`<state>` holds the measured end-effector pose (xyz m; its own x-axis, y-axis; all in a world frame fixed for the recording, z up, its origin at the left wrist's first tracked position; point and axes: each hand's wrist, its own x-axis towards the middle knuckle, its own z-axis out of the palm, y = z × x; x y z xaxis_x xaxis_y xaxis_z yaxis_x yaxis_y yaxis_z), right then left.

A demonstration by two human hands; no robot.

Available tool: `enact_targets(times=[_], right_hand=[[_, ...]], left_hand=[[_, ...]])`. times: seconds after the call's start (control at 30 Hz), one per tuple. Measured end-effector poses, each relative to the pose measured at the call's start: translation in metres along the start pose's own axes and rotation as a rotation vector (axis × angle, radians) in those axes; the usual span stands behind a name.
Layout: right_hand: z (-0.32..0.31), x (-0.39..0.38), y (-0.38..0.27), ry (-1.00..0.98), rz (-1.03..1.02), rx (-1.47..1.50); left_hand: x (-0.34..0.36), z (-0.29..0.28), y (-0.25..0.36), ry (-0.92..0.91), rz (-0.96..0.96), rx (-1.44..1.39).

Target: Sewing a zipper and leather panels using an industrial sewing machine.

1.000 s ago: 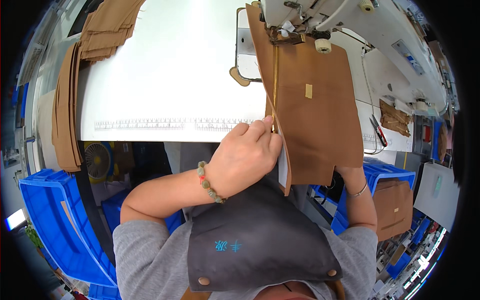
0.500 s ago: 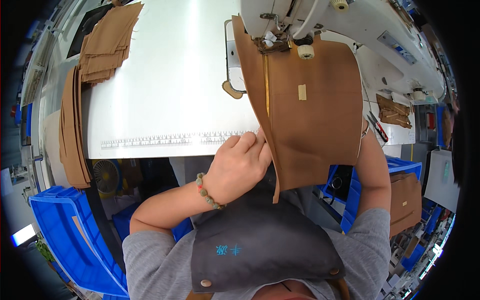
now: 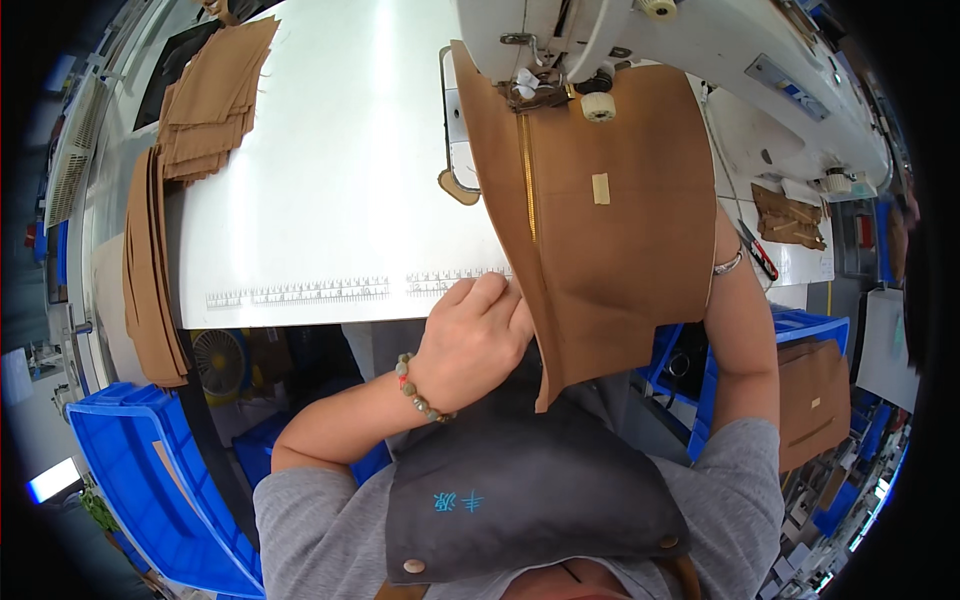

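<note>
A large brown leather-like panel [image 3: 640,260] lies under the head of a white sewing machine [image 3: 690,50]. A gold zipper [image 3: 529,180] runs lengthwise along it, up to the presser foot [image 3: 538,92]. At the panel's near left edge, my left hand [image 3: 475,330] is closed, its fingertips pinching the edge and partly hidden behind it. My right hand [image 3: 727,240] reaches beneath the panel from the right; only the part near the wrist shows, with a silver bangle, and its fingers are covered. The panel's near end hangs over the table edge toward my dark apron.
Brown pieces [image 3: 215,95] lie stacked at the far left, and long strips [image 3: 150,270] hang over the left edge. A printed ruler [image 3: 300,292] runs along the front. Red-handled snips [image 3: 758,250] lie right. Blue crates [image 3: 150,480] stand on both sides; more brown panels [image 3: 812,405] sit right.
The panel has shifted slightly under the machine, and more of the gold zipper shows. My right wrist and bangle are more exposed at its right edge. My left hand keeps its pinch.
</note>
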<state>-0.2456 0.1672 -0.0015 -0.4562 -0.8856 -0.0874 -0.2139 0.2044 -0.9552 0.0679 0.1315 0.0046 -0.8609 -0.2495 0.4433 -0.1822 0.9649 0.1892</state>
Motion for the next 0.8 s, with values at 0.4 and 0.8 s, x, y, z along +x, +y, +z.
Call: enact_targets(times=[0.4,0.8], right_hand=[[-0.03,-0.005,-0.014,0.606,-0.015,0.15],[0.082,-0.107,-0.015,-0.242,-0.666,-0.736]], left_hand=[[-0.009,0.006,0.001,0.036,0.012,0.008],[-0.025,0.004,0.003,0.056,-0.064,-0.109]])
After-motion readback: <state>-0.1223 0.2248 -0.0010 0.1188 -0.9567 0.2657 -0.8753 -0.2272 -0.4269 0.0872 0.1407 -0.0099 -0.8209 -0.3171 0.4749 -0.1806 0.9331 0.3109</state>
